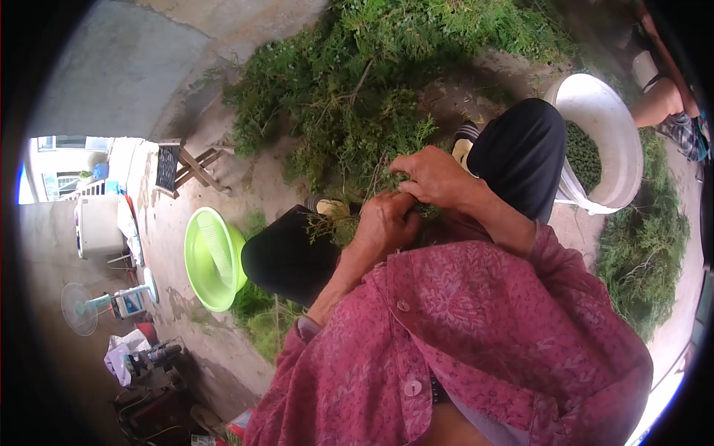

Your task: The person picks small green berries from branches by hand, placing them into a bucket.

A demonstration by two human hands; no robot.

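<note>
A person's left hand (383, 219) curls its fingers around a leafy green sprig (335, 225), its feathery end jutting out over the lap. The right hand (439, 177) meets it from the other side, fingers bent and thumb close to the left hand's knuckles; what those fingers grip amid the foliage cannot be told from this angle.

The sprig hangs between two dark-trousered knees (526, 137), above the hem of a patterned pink shirt (476, 305). Just beyond the right knee stands a white bucket (623, 123), holding a bed of small, loose green pieces (582, 156), with much of its inner wall bare above them. That much is gathered; far more is still on the branch. A large heap of leafy branches (335, 89) spreads over the ground in front of the feet, and more greenery (645, 241) lies beside the bucket.

To the left, a lime-green basin (195, 260) sits on the floor with a ribbed green piece (216, 241) inside, foliage (264, 323) lying near its rim. A folding stool (197, 167) stands farther off, while another person's bare leg (658, 102) shows past the bucket.
</note>
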